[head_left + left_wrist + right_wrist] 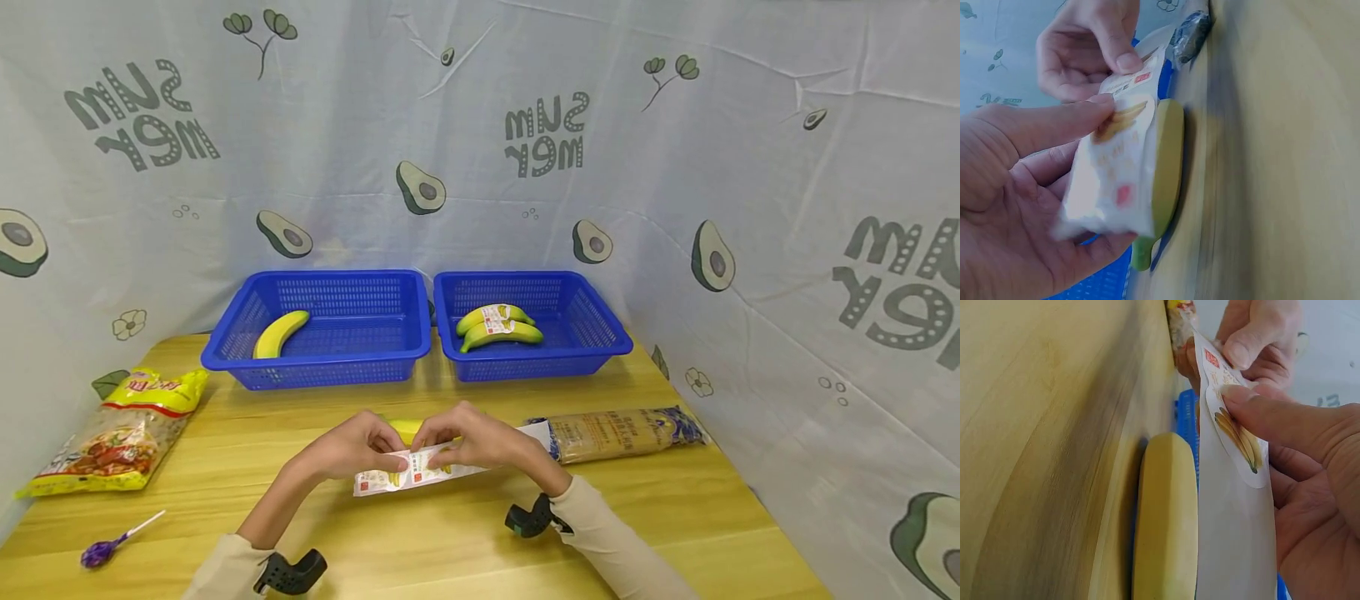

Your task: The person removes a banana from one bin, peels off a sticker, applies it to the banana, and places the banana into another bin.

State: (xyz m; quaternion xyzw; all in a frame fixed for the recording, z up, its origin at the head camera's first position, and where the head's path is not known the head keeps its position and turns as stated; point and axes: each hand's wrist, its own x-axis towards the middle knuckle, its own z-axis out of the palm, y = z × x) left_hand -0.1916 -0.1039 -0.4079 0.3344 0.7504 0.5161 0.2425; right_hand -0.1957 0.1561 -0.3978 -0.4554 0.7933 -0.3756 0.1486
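A white strip of banana stickers is stretched between my two hands above the table. My left hand pinches its left part between thumb and fingers. My right hand pinches it close by, thumb on the printed face. In the right wrist view, one sticker with a banana picture lies under the right thumb, and plain white backing runs toward the camera. Just behind the strip, a yellow banana lies on the table, partly hidden by the hands in the head view.
Two blue baskets stand at the back: the left basket holds one banana, the right basket two stickered bananas. A long noodle packet lies right. On the left are a yellow food bag and a purple lollipop.
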